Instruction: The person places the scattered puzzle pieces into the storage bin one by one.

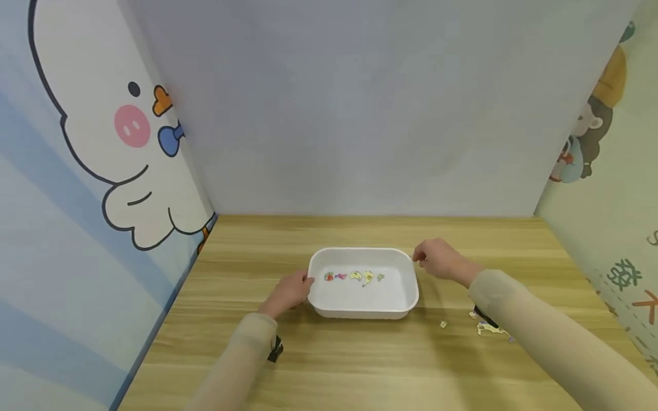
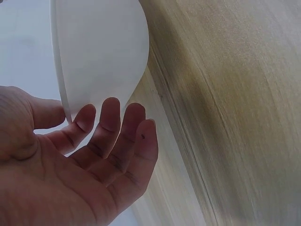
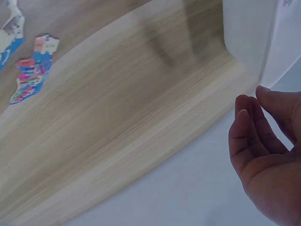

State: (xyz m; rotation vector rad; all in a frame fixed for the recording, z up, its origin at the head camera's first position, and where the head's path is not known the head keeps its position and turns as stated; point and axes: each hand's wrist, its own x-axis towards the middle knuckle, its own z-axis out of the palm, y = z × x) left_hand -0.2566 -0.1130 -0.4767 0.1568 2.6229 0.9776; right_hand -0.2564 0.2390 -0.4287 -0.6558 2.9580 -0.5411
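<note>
A white rectangular tray (image 1: 362, 314) stands on the wooden table. Several small, colourful cut-out pieces (image 1: 356, 275) lie in a row on its floor. My left hand (image 1: 289, 292) grips the tray's left rim, thumb on the inner side and the other fingers bent along the outer wall (image 2: 101, 52). At the back right corner is my right hand (image 1: 438, 260), its thumb and curled fingers at the rim. In the right wrist view the fingertips (image 3: 242, 115) sit close beside the tray's wall (image 3: 247, 33), pinching at its edge.
More loose cut-out pieces (image 1: 490, 328) lie on the table (image 1: 360, 365) under the right forearm, with one small piece (image 1: 444, 324) apart from them. A pale wall (image 1: 360, 114) stands behind the table, and printed panels (image 1: 118, 188) flank it.
</note>
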